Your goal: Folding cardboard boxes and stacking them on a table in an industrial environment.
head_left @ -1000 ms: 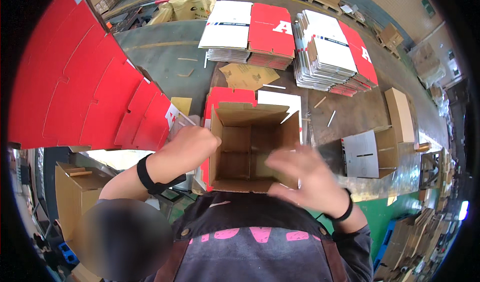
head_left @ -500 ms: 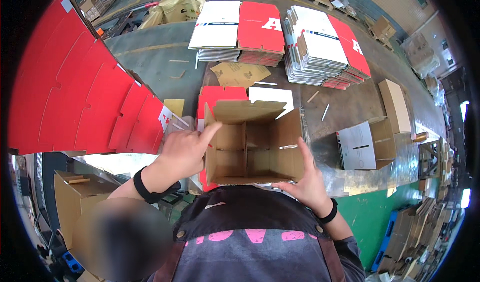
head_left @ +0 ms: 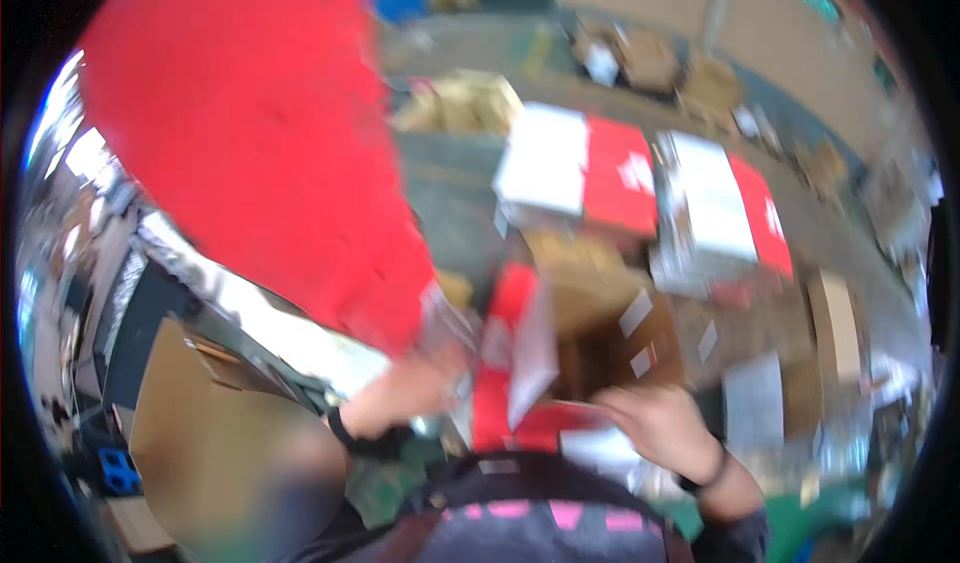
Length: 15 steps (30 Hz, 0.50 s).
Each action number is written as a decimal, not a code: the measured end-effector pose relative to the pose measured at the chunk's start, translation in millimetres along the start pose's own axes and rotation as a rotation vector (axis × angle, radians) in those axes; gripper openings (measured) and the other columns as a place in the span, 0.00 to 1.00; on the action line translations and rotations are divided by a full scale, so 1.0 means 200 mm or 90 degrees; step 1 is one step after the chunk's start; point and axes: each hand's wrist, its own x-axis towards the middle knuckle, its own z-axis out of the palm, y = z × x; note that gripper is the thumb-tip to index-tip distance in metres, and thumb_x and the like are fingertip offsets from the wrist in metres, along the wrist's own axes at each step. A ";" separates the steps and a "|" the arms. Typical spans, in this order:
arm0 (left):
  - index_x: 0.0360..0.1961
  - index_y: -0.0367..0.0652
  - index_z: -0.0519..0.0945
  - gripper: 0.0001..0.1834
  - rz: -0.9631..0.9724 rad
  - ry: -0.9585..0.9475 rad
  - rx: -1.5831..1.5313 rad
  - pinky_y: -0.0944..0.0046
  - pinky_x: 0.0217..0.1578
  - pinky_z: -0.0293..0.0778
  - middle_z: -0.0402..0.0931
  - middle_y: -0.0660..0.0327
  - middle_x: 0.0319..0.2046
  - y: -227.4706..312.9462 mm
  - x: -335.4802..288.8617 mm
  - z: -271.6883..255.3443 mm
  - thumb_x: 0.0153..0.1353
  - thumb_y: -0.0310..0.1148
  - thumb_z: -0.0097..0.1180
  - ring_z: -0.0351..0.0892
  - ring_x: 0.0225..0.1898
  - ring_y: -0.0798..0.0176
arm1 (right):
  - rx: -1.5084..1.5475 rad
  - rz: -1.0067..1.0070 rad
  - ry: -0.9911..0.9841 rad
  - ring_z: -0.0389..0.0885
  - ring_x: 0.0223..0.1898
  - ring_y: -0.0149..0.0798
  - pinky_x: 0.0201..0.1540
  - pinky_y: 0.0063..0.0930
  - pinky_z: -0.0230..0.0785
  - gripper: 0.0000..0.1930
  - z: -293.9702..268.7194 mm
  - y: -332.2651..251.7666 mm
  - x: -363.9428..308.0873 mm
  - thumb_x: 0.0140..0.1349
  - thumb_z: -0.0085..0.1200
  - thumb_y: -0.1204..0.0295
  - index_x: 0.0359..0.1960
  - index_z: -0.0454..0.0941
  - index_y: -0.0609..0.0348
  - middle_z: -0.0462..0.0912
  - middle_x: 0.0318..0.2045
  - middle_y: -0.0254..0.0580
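The view is smeared by motion. An open cardboard box (head_left: 600, 358), brown inside with pale strips on its inner wall, stands on the table before me. My right hand (head_left: 665, 431) is at the box's near right edge, fingers curled against it. My left hand (head_left: 415, 393) is off the box, beside the lower end of a tall red stack of flat cartons (head_left: 290, 153); its fingers are blurred, and what they touch cannot be made out. Between my hands a pale upright panel (head_left: 535, 358) and red cardboard (head_left: 500, 403) show at the box's left side.
Two piles of flat red and white cartons (head_left: 575, 168) (head_left: 720, 203) stand at the back of the table. A white and brown open box (head_left: 755, 403) and a tall narrow brown carton (head_left: 835, 323) are on the right. A large brown box (head_left: 215, 438) is at lower left.
My head has turned left, so the scene sits further right. My left hand has left the box's left rim and moved to the red stack. The right hand stays by the box.
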 end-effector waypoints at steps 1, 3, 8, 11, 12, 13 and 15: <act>0.65 0.45 0.66 0.31 0.099 0.065 -0.053 0.52 0.54 0.72 0.71 0.48 0.59 0.08 -0.06 -0.14 0.64 0.44 0.57 0.74 0.55 0.44 | 0.043 0.066 0.049 0.84 0.30 0.51 0.33 0.39 0.77 0.10 -0.18 -0.03 0.00 0.56 0.64 0.70 0.39 0.83 0.58 0.84 0.29 0.49; 0.59 0.41 0.74 0.24 0.071 0.092 -0.099 0.57 0.44 0.78 0.80 0.46 0.43 0.41 -0.27 -0.65 0.66 0.42 0.57 0.82 0.43 0.48 | 0.111 0.136 0.207 0.86 0.30 0.40 0.36 0.31 0.77 0.15 -0.56 -0.15 0.00 0.53 0.68 0.72 0.42 0.83 0.61 0.85 0.27 0.44; 0.46 0.37 0.77 0.11 0.166 0.926 0.017 0.72 0.34 0.69 0.76 0.62 0.39 0.50 -0.68 -1.36 0.63 0.25 0.53 0.71 0.30 0.74 | 0.052 -0.194 0.706 0.78 0.43 0.32 0.47 0.29 0.71 0.20 -1.37 -0.15 0.14 0.64 0.59 0.70 0.55 0.71 0.62 0.80 0.44 0.39; 0.49 0.39 0.78 0.12 0.202 1.221 0.352 0.68 0.36 0.71 0.77 0.60 0.45 0.47 -0.70 -2.02 0.67 0.32 0.53 0.75 0.34 0.67 | 0.036 -0.396 0.691 0.78 0.49 0.31 0.54 0.27 0.69 0.17 -1.87 -0.46 0.69 0.68 0.56 0.64 0.54 0.76 0.59 0.81 0.48 0.38; 0.48 0.40 0.78 0.13 0.219 1.231 0.499 0.64 0.39 0.72 0.77 0.57 0.46 0.46 -0.74 -2.22 0.69 0.36 0.50 0.77 0.37 0.60 | 0.080 -0.473 0.678 0.79 0.49 0.31 0.51 0.27 0.71 0.20 -1.96 -0.60 0.88 0.67 0.58 0.62 0.55 0.75 0.60 0.81 0.48 0.38; 0.48 0.40 0.79 0.16 0.230 1.229 0.643 0.59 0.42 0.73 0.78 0.54 0.46 0.47 -0.77 -2.36 0.71 0.40 0.48 0.80 0.41 0.52 | 0.142 -0.463 0.623 0.79 0.49 0.31 0.50 0.28 0.72 0.20 -1.98 -0.76 0.98 0.67 0.58 0.61 0.55 0.75 0.60 0.81 0.49 0.37; 0.48 0.41 0.79 0.19 0.078 1.071 0.526 0.55 0.44 0.72 0.78 0.51 0.46 0.53 -0.71 -2.45 0.72 0.44 0.44 0.78 0.43 0.47 | 0.181 -0.447 0.586 0.79 0.49 0.31 0.48 0.29 0.73 0.21 -2.01 -0.91 1.07 0.66 0.58 0.61 0.55 0.75 0.59 0.81 0.49 0.36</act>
